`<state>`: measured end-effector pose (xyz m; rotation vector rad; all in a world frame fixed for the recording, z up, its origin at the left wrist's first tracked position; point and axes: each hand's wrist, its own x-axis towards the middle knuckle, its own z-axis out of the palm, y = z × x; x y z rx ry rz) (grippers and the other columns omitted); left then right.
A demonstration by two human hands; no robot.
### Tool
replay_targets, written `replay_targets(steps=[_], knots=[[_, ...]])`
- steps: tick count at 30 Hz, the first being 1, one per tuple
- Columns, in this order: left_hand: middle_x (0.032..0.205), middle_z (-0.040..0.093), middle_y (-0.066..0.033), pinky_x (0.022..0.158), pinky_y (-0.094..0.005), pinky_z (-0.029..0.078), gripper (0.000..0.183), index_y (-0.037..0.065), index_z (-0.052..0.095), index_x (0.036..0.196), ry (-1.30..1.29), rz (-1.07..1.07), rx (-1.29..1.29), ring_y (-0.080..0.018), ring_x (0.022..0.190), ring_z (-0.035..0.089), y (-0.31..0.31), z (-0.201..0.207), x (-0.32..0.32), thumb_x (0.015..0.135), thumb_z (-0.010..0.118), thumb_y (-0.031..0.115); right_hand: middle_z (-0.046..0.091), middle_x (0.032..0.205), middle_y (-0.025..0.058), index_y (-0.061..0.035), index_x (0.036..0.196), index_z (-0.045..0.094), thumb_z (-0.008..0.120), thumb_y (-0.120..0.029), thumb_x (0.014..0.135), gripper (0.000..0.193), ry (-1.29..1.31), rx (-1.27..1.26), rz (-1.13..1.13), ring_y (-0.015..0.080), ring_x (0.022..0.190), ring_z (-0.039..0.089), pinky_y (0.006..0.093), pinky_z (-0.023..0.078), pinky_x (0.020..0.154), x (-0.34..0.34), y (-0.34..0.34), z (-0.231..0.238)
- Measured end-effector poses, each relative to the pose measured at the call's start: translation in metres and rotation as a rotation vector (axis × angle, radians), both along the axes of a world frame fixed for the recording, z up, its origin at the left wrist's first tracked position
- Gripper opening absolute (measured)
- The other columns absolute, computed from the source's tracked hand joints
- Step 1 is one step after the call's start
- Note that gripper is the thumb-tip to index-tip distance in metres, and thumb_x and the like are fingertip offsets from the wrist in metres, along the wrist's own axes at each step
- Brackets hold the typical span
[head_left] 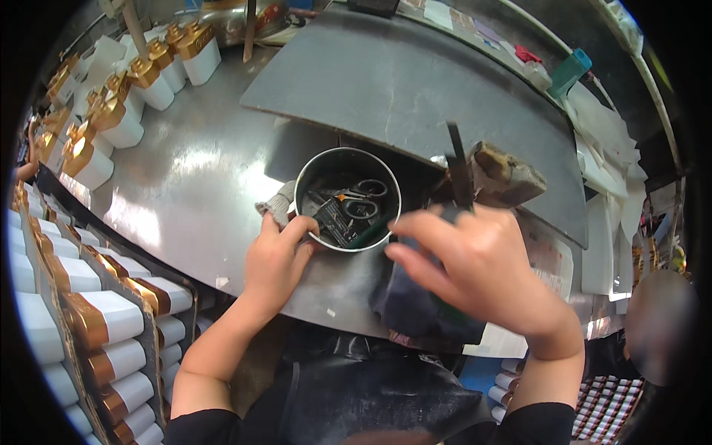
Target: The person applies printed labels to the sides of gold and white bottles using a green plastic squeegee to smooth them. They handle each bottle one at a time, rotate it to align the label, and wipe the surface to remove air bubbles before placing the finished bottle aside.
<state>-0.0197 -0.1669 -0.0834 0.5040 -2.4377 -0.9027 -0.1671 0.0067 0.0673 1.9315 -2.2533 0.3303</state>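
Note:
A round metal pot (pixel 299 178) stands on the bench in front of me. Inside it lie black-handled scissors (pixel 361 209), a flat black piece with pale print (pixel 337 222) and a dark green rod (pixel 368 236). My left hand (pixel 276 256) pinches the pot's near-left rim between thumb and fingers. A greyish cloth (pixel 278 204) is bunched beside that hand, against the pot. Over the right rim hovers my right hand (pixel 471 259), slightly blurred, its index finger and thumb apart and its other fingers curled. A dark flat strip (pixel 460 174) rises from behind it, apparently in those fingers.
A grey board (pixel 400 81) lies across the back of the bench, with a worn block (pixel 508 174) near its front edge. White bottles with gold tops (pixel 152 81) stand at the far left; more fill divided crates (pixel 104 319) below. Dark cloth (pixel 426 304) hangs at the bench edge.

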Motion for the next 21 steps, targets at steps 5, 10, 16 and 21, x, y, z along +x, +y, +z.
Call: replay_targets(steps=[5, 10, 16, 21], knots=[[0.092, 0.053, -0.0119, 0.063, -0.0385, 0.049, 0.028, 0.012, 0.059, 0.094, 0.035, -0.08, 0.057, -0.0293, 0.073, 0.062, -0.009, -0.005, -0.071, 0.071, 0.075, 0.008, 0.054, 0.054, 0.006, -0.0113, 0.084, 0.063, 0.069, -0.024, 0.082, 0.014, -0.191, 0.007, 0.017, 0.0235, 0.045, 0.055, 0.0327, 0.044, 0.043, 0.002, 0.046, 0.013], [0.095, 0.052, -0.0115, 0.068, -0.0339, 0.053, 0.031, 0.008, 0.058, 0.093, -0.001, -0.139, 0.017, -0.0245, 0.078, 0.067, -0.001, -0.007, -0.105, 0.07, 0.078, 0.007, 0.063, 0.07, 0.0048, -0.0075, 0.083, 0.068, 0.07, -0.015, 0.084, 0.008, -1.007, -0.037, 0.397, 0.022, 0.052, 0.059, 0.0295, 0.043, 0.047, -0.012, 0.048, 0.034], [0.097, 0.048, -0.0082, 0.073, -0.0283, 0.057, 0.028, 0.002, 0.057, 0.09, 0.079, -0.185, 0.23, -0.0182, 0.079, 0.066, -0.008, -0.024, -0.11, 0.07, 0.075, -0.005, 0.057, 0.063, 0.0063, -0.0058, 0.072, 0.061, 0.066, -0.012, 0.082, 0.013, -1.205, -0.182, 0.575, 0.0225, 0.053, 0.057, 0.0325, 0.041, 0.048, -0.005, 0.046, 0.042], [0.09, 0.049, -0.0056, 0.068, -0.0263, 0.052, 0.023, 0.001, 0.059, 0.088, 0.063, -0.296, -0.066, -0.0143, 0.073, 0.058, -0.008, -0.01, -0.118, 0.072, 0.073, -0.005, 0.053, 0.059, 0.005, -0.0045, 0.067, 0.056, 0.064, -0.011, 0.079, 0.016, -1.259, -0.273, 0.447, 0.0186, 0.051, 0.052, 0.0301, 0.038, 0.047, -0.006, 0.073, 0.036]])
